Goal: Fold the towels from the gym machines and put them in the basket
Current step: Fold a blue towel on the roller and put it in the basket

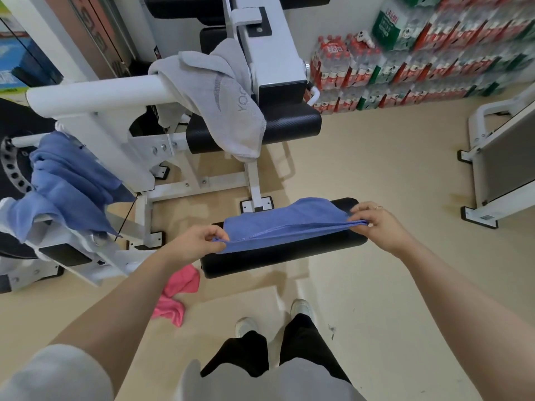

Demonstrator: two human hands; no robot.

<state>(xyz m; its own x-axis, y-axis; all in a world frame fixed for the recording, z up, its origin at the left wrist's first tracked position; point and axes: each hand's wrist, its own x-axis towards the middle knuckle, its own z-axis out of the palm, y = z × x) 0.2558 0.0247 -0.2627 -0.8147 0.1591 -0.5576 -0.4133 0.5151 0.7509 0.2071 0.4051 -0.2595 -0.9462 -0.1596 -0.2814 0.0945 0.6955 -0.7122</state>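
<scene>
Two hands pinch a blue towel over a black pad.

Both arms reach forward and down. The left hand (199, 238) pinches the near left corner of the blue towel (283, 224), and the right hand (376, 224) pinches its right end. The towel lies between the hands, folded double on the black pad (283, 256). A grey towel (225, 102) hangs on the machine beyond the hands. A pink towel (176, 296) lies on the floor below the left arm.

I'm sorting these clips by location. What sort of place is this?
Most likely a gym, perhaps a small one that doubles as storage. A white exercise machine with black pads stands on a beige floor, towels hang over the equipment, and shrink-wrapped packs of bottled water are stacked by the wall.
</scene>
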